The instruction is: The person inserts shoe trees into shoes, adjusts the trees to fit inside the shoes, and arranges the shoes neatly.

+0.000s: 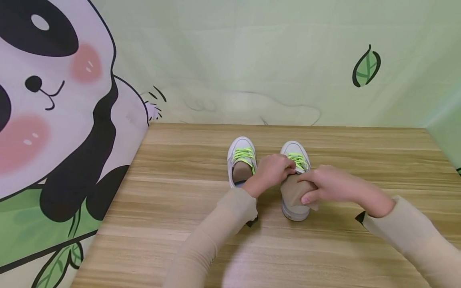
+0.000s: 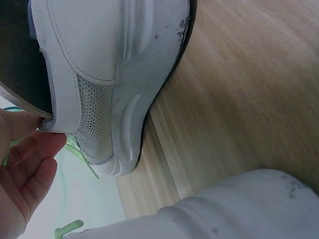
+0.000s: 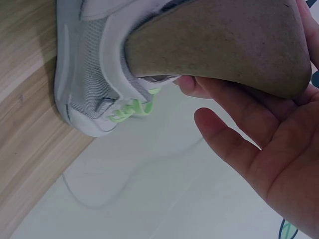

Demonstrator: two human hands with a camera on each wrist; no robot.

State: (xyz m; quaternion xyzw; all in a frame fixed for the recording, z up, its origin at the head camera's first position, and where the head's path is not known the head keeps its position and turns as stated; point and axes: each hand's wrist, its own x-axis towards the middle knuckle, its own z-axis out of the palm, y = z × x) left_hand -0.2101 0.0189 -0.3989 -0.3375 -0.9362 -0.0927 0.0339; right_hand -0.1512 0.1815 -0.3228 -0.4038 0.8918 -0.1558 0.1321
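A white sneaker with neon-green laces stands on the wooden surface. A tan insole sticks up out of its opening, the front part hidden inside the shoe. My right hand grips the raised end of this insole, with fingers along its underside in the right wrist view. At the front of the opening, my left hand pinches the shoe's edge between thumb and fingers; the left wrist view shows the pinched edge close up. To the left stands the matching sneaker, a tan insole visible inside.
The wood-grain surface extends around both shoes. Behind it rises a pale green backdrop with a printed leaf, and a large printed panda covers the left side.
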